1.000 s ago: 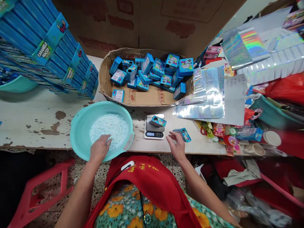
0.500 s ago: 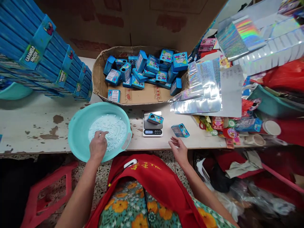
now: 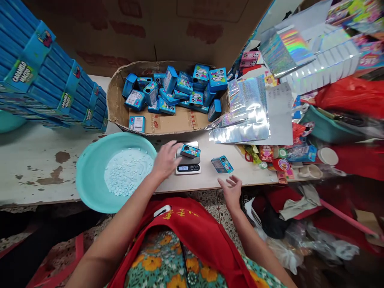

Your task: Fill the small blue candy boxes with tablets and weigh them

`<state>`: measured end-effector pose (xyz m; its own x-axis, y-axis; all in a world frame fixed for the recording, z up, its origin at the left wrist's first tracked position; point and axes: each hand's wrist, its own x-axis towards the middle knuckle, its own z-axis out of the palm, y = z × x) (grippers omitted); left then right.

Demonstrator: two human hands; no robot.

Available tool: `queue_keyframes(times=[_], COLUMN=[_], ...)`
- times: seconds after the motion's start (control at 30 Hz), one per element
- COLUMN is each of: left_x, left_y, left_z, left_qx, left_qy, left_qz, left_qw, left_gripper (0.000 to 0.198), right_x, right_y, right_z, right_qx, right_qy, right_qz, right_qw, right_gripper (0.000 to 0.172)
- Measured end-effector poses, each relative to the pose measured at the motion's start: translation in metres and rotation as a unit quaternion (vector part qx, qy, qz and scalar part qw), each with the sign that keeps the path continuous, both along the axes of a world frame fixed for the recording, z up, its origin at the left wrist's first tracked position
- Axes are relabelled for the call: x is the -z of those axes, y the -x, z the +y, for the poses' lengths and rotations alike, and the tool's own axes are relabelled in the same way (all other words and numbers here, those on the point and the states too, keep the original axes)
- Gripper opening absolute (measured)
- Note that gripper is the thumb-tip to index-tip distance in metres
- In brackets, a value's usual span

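In the middle of the frame, a small blue box (image 3: 191, 151) lies on the pan of a digital scale (image 3: 195, 169), the dark round spot on it towards the left. The left hand (image 3: 166, 162) is at the scale's left edge, fingers reaching towards that box; they are blurred, so whether its grip has anything in it, or touches the box, I cannot tell. Just right of the scale, a second blue box (image 3: 222, 164) sits on the white, worn bench (image 3: 57, 180). Below it, near the bench's front edge, the right hand (image 3: 232, 194) hangs with fingers spread, its grip loose and holding nothing, apart from the box. Left of centre stands a turquoise basin (image 3: 89, 176) with small pale tablets (image 3: 129, 170) in it, the left forearm crossing in front of its right side. At upper centre, a cut-down cardboard carton (image 3: 175, 124) holds many more of the blue boxes; tall stacks of blue packs (image 3: 61, 82) fill the upper left, and shiny silver sheets (image 3: 255, 116) lie right of the carton.
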<state>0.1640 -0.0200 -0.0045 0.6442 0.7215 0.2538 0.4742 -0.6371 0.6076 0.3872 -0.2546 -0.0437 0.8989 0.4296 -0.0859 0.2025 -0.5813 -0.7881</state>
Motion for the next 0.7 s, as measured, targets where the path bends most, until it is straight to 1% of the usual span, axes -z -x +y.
queue_keyframes(times=[0.03, 0.07, 0.1, 0.13, 0.17, 0.2, 0.23, 0.3, 0.37, 0.4, 0.43, 0.47, 0.5, 0.53, 0.57, 0.6, 0.63, 0.67, 0.7], left_x=[-0.001, 0.000, 0.001, 0.001, 0.001, -0.001, -0.003, -0.014, -0.027, -0.034, -0.039, -0.041, -0.041, -0.038, -0.031, -0.021, -0.009, 0.005, 0.020], left_y=[-0.023, -0.041, -0.055, -0.063, -0.064, -0.059, -0.048, -0.011, 0.039, 0.066, 0.093, 0.122, 0.149, 0.177, 0.203, 0.228, 0.251, 0.271, 0.287], left_z=[0.003, 0.005, 0.006, 0.007, 0.008, 0.008, 0.007, 0.005, 0.004, 0.005, 0.009, 0.014, 0.020, 0.028, 0.037, 0.046, 0.056, 0.065, 0.074], left_qx=[0.047, 0.082, 0.104, 0.111, 0.103, 0.084, 0.055, -0.018, -0.118, -0.178, -0.242, -0.305, -0.362, -0.415, -0.463, -0.511, -0.553, -0.583, -0.595], left_qy=[0.000, 0.006, 0.018, 0.031, 0.042, 0.050, 0.051, 0.025, -0.038, -0.078, -0.116, -0.143, -0.154, -0.149, -0.134, -0.115, -0.095, -0.065, -0.029], left_qz=[0.036, 0.075, 0.113, 0.145, 0.165, 0.169, 0.158, 0.098, 0.029, 0.006, -0.003, 0.004, 0.021, 0.045, 0.069, 0.084, 0.091, 0.089, 0.078], left_qw=[0.998, 0.994, 0.988, 0.983, 0.980, 0.981, 0.985, 0.995, 0.992, 0.981, 0.963, 0.942, 0.919, 0.896, 0.873, 0.847, 0.823, 0.805, 0.799], left_gripper=[0.055, 0.057, 0.053, 0.047, 0.041, 0.037, 0.035, 0.037, 0.038, 0.038, 0.038, 0.038, 0.039, 0.041, 0.044, 0.049, 0.055, 0.056, 0.051], right_x=[-0.001, -0.003, -0.004, -0.006, -0.009, -0.012, -0.016, -0.025, -0.033, -0.035, -0.036, -0.036, -0.034, -0.031, -0.027, -0.023, -0.020, -0.017, -0.016], right_y=[-0.006, -0.013, -0.020, -0.026, -0.031, -0.034, -0.035, -0.030, -0.016, -0.006, 0.004, 0.014, 0.023, 0.030, 0.036, 0.039, 0.041, 0.041, 0.039], right_z=[0.007, 0.015, 0.023, 0.031, 0.039, 0.047, 0.055, 0.071, 0.088, 0.097, 0.107, 0.117, 0.127, 0.136, 0.143, 0.149, 0.153, 0.155, 0.155], right_qx=[-0.010, -0.027, -0.045, -0.059, -0.068, -0.073, -0.079, -0.103, -0.149, -0.177, -0.206, -0.236, -0.266, -0.293, -0.316, -0.333, -0.346, -0.354, -0.358], right_qy=[-0.018, -0.031, -0.034, -0.027, -0.017, -0.009, -0.011, -0.045, -0.090, -0.104, -0.111, -0.113, -0.111, -0.108, -0.104, -0.099, -0.094, -0.090, -0.087], right_qz=[-0.020, -0.038, -0.053, -0.065, -0.075, -0.086, -0.096, -0.116, -0.126, -0.127, -0.127, -0.128, -0.129, -0.131, -0.133, -0.135, -0.135, -0.133, -0.125], right_qw=[1.000, 0.998, 0.997, 0.996, 0.995, 0.994, 0.992, 0.987, 0.977, 0.971, 0.964, 0.957, 0.949, 0.941, 0.934, 0.928, 0.924, 0.921, 0.921], right_gripper=[0.082, 0.086, 0.084, 0.078, 0.071, 0.064, 0.059, 0.056, 0.055, 0.053, 0.051, 0.048, 0.045, 0.043, 0.040, 0.038, 0.038, 0.040, 0.044])
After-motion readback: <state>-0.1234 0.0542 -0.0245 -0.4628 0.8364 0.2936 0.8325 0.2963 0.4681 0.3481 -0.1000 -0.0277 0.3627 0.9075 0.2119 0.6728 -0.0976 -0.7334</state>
